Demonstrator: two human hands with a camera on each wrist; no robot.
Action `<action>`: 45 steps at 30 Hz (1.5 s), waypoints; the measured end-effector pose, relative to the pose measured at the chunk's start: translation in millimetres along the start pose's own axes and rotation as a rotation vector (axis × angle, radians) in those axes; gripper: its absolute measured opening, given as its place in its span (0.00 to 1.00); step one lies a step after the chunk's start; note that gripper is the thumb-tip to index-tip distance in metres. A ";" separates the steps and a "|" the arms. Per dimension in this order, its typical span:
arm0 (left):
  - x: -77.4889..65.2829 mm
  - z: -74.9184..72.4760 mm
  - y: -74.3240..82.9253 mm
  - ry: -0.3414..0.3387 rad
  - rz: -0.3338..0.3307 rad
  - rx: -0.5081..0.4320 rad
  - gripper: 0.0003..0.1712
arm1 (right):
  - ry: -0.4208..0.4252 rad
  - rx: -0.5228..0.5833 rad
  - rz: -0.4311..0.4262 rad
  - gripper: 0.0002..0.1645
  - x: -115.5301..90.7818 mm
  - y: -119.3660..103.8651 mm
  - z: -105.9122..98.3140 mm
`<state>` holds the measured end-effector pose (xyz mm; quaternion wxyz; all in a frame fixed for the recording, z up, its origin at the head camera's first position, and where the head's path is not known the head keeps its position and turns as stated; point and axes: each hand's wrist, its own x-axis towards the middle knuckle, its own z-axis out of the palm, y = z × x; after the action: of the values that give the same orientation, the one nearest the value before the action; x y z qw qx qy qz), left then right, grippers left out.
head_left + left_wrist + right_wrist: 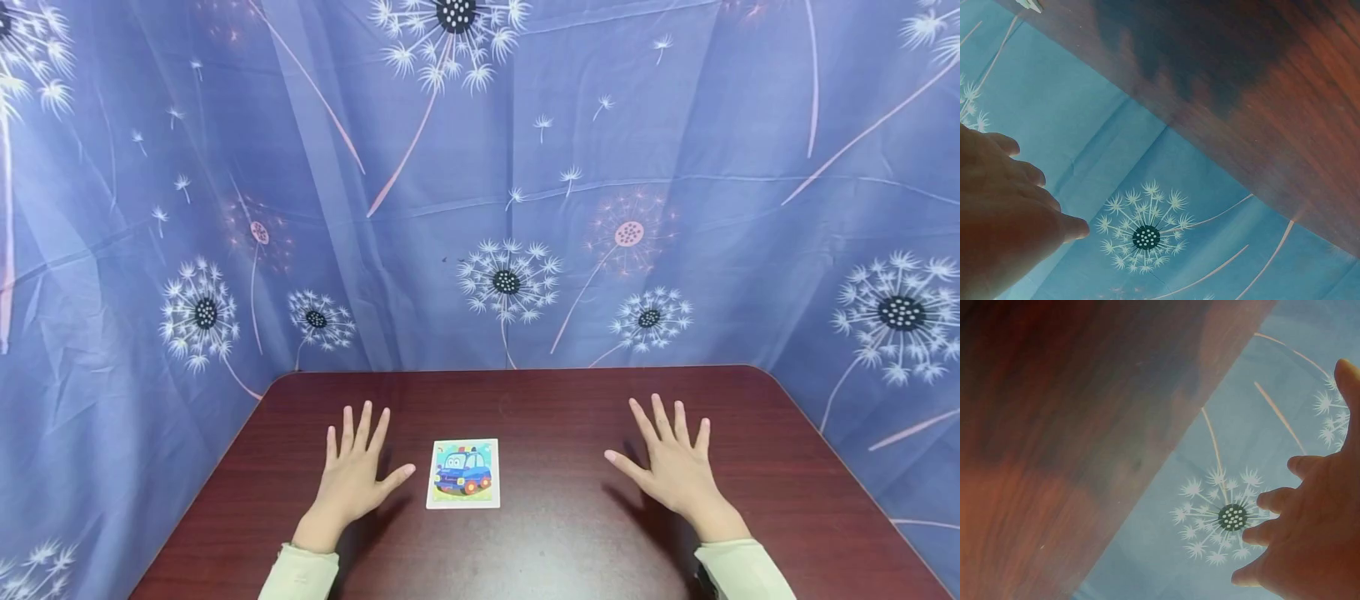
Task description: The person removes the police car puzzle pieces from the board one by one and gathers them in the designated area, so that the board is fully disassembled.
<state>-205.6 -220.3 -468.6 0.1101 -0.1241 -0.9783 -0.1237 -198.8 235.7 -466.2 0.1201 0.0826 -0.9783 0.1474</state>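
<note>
Hovering above the table (555, 467), your left hand (350, 482) and right hand (678, 477) grip nothing; fingers are spread apart. The square picture panel (462, 473) lies flat on the table, between both hands, nearer the left, touching neither. Expect a light, probably stiff, smooth piece. Pinch opposite edges at its white border (496, 490); avoid bending.

The table (555, 425) is dark reddish brown with a streaked wood grain, its far edge straight and its two far corners rounded. A pale sheen shows on the near part of its top. Left of the middle, a squarish card (463, 473) lies flat and face up on it, white-bordered, printed with a blue cartoon car (461, 477) on red wheels.
</note>
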 end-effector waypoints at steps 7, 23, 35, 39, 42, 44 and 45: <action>0.2 -0.8 1.6 0.059 0.041 0.001 0.55 | 0.001 0.020 -0.015 0.56 6.9 -8.1 1.2; -0.9 -5.0 8.1 -0.004 0.031 0.004 0.56 | 0.033 0.063 -0.071 0.55 16.6 -27.6 5.1; 0.9 -2.7 17.6 0.005 0.095 -0.035 0.57 | 0.097 0.115 -0.149 0.51 27.8 -46.2 7.1; -0.1 0.1 21.0 0.031 0.134 -0.062 0.57 | 0.110 0.128 -0.172 0.50 30.7 -54.0 8.6; -1.0 1.9 23.3 0.048 0.163 -0.076 0.57 | 0.134 0.140 -0.197 0.48 33.1 -59.8 9.9; -1.3 1.9 25.2 0.052 0.179 -0.089 0.57 | 0.147 0.149 -0.211 0.47 35.2 -63.8 11.0; -1.2 1.8 26.2 0.052 0.187 -0.092 0.57 | 0.151 0.153 -0.218 0.47 36.3 -65.9 11.7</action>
<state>-197.8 -195.5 -465.0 0.1408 -0.2165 -0.9526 -0.1608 -223.1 165.4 -450.0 0.2022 0.1861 -0.9375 0.2133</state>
